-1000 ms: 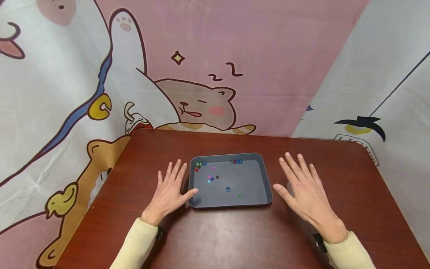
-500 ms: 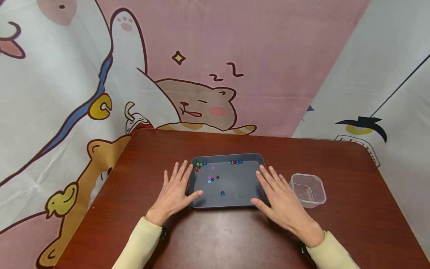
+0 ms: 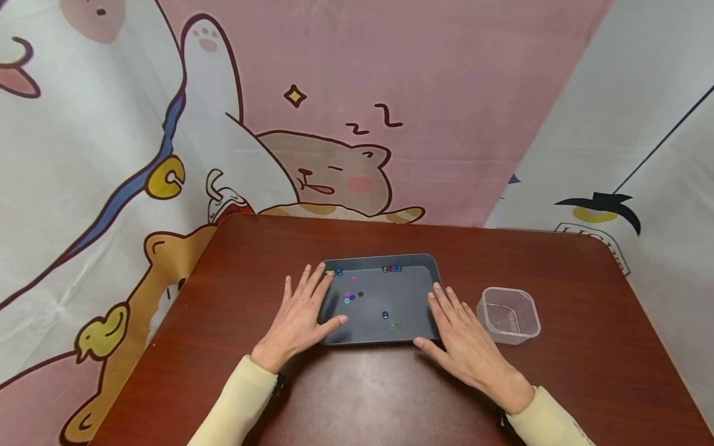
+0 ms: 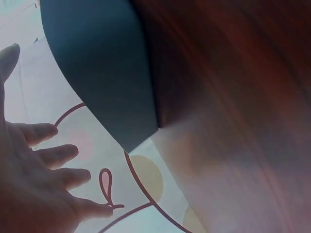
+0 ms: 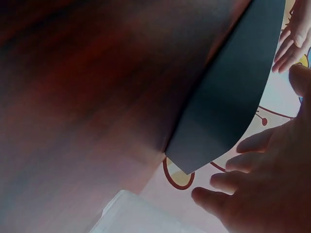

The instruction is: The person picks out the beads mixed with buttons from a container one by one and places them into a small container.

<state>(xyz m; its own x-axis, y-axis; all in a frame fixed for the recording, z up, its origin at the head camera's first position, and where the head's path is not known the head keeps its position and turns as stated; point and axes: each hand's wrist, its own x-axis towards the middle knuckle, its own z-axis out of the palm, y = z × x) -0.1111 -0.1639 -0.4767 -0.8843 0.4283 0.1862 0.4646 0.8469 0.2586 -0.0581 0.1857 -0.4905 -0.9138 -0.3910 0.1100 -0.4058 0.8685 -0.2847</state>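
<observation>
A grey tray (image 3: 409, 300) lies on the table, with small coloured beads in it. My left hand (image 3: 295, 322) is held over its left edge, fingers spread and straight, partly hiding beads in the far left corner. Over the tray's right edge is my right hand (image 3: 474, 353), its fingers straight too. In the left wrist view the left fingers (image 4: 63, 156) show nothing between them and look raised above the tray wall (image 4: 107, 73). The right wrist view likewise shows bare right fingers (image 5: 228, 182). A blue bead (image 3: 385, 315) sits apart near the tray's front.
To the right of the right hand stands a clear plastic container (image 3: 515, 338). Beads (image 3: 393, 269) line the tray's far wall; several ring-shaped ones (image 3: 347, 300) lie left of its middle. A printed cloth (image 3: 446, 124) hangs behind the brown table (image 3: 357, 396).
My right hand has moved left, off the clear container to the tray's right edge. The left hand has shifted right over the left edge. The blue bead rolled left, then right.
</observation>
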